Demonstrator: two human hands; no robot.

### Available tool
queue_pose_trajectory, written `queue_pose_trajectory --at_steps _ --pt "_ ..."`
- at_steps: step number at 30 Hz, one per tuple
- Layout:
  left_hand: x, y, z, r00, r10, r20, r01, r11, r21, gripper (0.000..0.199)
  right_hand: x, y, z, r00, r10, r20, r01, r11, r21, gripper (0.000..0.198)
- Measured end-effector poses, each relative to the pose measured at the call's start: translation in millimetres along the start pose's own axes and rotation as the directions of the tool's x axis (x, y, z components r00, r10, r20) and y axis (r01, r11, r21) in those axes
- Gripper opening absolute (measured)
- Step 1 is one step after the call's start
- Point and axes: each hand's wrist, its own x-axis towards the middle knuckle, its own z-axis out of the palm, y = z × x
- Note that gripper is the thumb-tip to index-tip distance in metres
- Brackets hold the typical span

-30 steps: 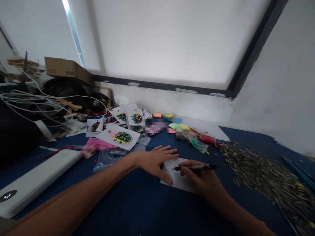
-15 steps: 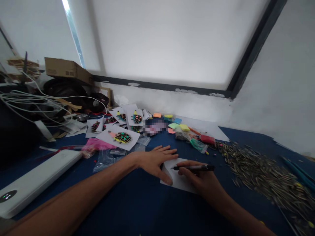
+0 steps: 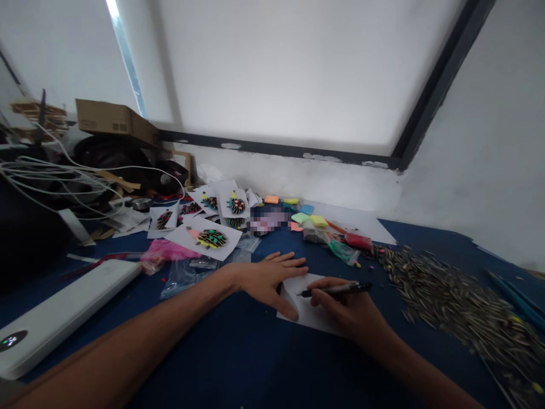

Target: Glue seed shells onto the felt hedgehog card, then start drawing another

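A small sheet of white paper (image 3: 313, 319) lies on the blue tabletop, partly covered by both hands. My left hand (image 3: 268, 282) rests flat across the paper's left side, fingers spread and thumb on the sheet. In my right hand (image 3: 340, 307) is a dark pen (image 3: 351, 288), pinched between thumb and fingers with its tip at the paper. Any marks on the sheet are too faint to make out. Left of the hands lies a finished-looking card (image 3: 230, 245) bearing a hedgehog of striped seeds, green dots and coloured clay.
Striped seeds (image 3: 447, 289) spread over the right side. Behind the hands lie clay blocks (image 3: 318, 221) and a red packet (image 3: 359, 241). At left are a white power bank (image 3: 76, 312), plastic bags (image 3: 183, 276), coiled white cable (image 3: 55, 176) and a cardboard box (image 3: 110, 118).
The pen and my right hand have shifted very slightly, with the pen's tip staying at the paper. My left hand keeps its place.
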Motion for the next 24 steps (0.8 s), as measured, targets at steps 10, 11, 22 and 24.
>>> queue_pose_trajectory --at_steps 10,11,22,24 --pt "1.6 -4.5 2.6 1.000 0.013 0.001 -0.014 1.000 0.009 0.101 2.8 2.6 -3.8 0.998 0.038 0.043 -0.040 0.998 0.038 0.028" --pt "1.7 -4.9 2.9 1.000 0.010 0.000 -0.010 1.000 0.012 0.101 3.0 1.8 -4.6 0.998 0.044 0.053 -0.046 0.998 0.044 0.028" --pt "-0.1 -3.9 0.0 1.000 0.011 0.020 -0.011 1.000 -0.007 0.097 2.8 -4.3 -14.2 0.993 0.066 0.093 -0.067 0.998 0.003 0.026" --pt "-0.7 -3.3 -0.4 1.000 0.010 0.022 -0.010 1.000 -0.010 0.096 3.1 -5.3 -15.1 0.994 0.067 0.092 -0.066 0.998 -0.012 0.025"
